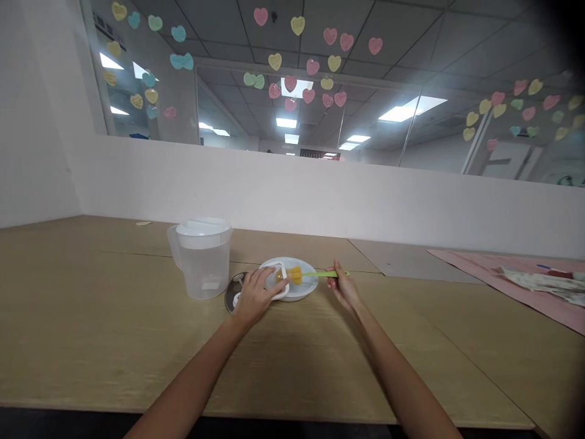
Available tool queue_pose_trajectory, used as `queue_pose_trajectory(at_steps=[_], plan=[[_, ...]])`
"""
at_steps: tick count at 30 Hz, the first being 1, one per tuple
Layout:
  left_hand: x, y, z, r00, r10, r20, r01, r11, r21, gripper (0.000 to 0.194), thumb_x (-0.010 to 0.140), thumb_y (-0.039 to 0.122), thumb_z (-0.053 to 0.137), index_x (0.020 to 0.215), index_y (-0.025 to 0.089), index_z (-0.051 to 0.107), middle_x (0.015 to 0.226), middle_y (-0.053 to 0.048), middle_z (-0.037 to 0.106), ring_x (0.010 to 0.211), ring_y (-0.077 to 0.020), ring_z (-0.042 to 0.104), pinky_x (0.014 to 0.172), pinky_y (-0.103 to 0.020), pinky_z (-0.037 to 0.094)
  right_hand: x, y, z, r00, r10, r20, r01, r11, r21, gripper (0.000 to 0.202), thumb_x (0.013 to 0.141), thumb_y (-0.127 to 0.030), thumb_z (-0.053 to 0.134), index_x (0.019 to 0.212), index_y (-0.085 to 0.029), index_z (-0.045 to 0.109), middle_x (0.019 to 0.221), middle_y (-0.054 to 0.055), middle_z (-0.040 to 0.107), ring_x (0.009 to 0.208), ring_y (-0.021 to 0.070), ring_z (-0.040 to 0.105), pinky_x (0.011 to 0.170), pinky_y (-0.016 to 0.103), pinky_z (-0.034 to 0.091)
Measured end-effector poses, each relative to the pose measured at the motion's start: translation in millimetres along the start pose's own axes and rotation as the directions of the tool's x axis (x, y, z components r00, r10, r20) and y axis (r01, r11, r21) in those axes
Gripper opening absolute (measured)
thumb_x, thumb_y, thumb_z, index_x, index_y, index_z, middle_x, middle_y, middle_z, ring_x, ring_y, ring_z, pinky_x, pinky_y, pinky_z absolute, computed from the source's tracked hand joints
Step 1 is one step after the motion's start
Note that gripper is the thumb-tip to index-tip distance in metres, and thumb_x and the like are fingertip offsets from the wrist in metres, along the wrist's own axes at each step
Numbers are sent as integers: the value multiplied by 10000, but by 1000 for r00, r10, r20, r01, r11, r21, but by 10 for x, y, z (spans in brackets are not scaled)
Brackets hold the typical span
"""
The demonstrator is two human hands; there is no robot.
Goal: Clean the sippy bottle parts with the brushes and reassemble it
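My left hand (255,299) is closed on a small see-through vessel with a white rounded rim or handle (280,264); its exact kind is hard to make out. It is tipped on its side over a white plate or shallow bowl (304,291). My right hand (342,285) grips the thin green handle of a bottle brush (320,274). The brush's yellow sponge head is at the vessel's mouth, perhaps partly inside. Beside my left hand lies a dark round lid (231,292) with white parts, partly hidden by the hand.
A translucent pitcher (205,268) with a white lid stands left of my left hand. At the far right, a pink cloth (475,268) carries a patterned cloth and a pen-like thing. Behind the wooden table (292,366) rises a white wall with a window bearing heart-shaped notes.
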State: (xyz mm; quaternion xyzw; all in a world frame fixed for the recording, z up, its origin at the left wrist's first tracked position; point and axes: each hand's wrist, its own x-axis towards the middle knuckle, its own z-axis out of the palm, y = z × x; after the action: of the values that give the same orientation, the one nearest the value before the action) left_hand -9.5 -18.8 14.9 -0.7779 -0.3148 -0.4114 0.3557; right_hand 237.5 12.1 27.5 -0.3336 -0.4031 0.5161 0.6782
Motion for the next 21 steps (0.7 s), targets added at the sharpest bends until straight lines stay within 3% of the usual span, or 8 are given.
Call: queue_pose_trajectory(at_steps=[6, 8, 12, 15, 18, 21], plan=[[17, 47, 48, 993, 113, -13, -113, 993, -17, 378, 793, 133, 488, 1093, 355, 546, 1114, -91, 510, 1074, -219, 445, 882, -397, 349, -95, 96, 118, 987, 67, 147, -52, 993, -104, 409, 590, -531, 642, 639, -126, 617, 361, -74, 386, 334, 45, 360, 360, 182, 373], [30, 56, 46, 994, 106, -19, -106, 994, 0, 386, 798, 137, 487, 1105, 365, 534, 1112, -85, 514, 1078, -214, 448, 891, -394, 348, -91, 95, 119, 988, 74, 136, -60, 993, -104, 411, 607, -538, 625, 643, -129, 613, 353, -77, 375, 332, 47, 365, 367, 182, 379], [44, 14, 31, 998, 40, 51, -43, 997, 60, 414, 805, 137, 475, 1146, 370, 498, 1127, -82, 516, 1086, -217, 448, 898, -393, 356, -5, 39, 30, 998, 17, -57, -18, 999, -30, 366, 663, -505, 595, 617, -142, 581, 412, -55, 448, 330, 39, 368, 360, 173, 389], [38, -56, 30, 996, -7, 89, 1, 998, 70, 401, 803, 130, 467, 1137, 346, 514, 1146, -88, 515, 1091, -230, 444, 909, -408, 356, 83, -22, -100, 968, -44, -249, 47, 999, 7, 306, 701, -432, 577, 604, -143, 551, 476, -44, 490, 338, 30, 372, 340, 162, 376], [20, -124, 31, 992, -68, 107, 63, 997, 45, 388, 797, 108, 455, 1111, 320, 542, 1143, -97, 520, 1088, -245, 447, 920, -434, 343, 154, -67, -249, 862, -105, -497, 83, 994, -65, 253, 753, -356, 502, 613, -147, 525, 469, -51, 475, 343, 33, 391, 375, 159, 408], [0, -152, 36, 977, -192, 93, 196, 980, -37, 410, 790, 138, 479, 1165, 303, 493, 1129, -95, 523, 1069, -246, 460, 909, -427, 353, 197, -51, -359, 756, -159, -635, 82, 985, -149, 233, 789, -322, 401, 619, -174, 463, 442, -65, 447, 345, 47, 424, 428, 173, 449]])
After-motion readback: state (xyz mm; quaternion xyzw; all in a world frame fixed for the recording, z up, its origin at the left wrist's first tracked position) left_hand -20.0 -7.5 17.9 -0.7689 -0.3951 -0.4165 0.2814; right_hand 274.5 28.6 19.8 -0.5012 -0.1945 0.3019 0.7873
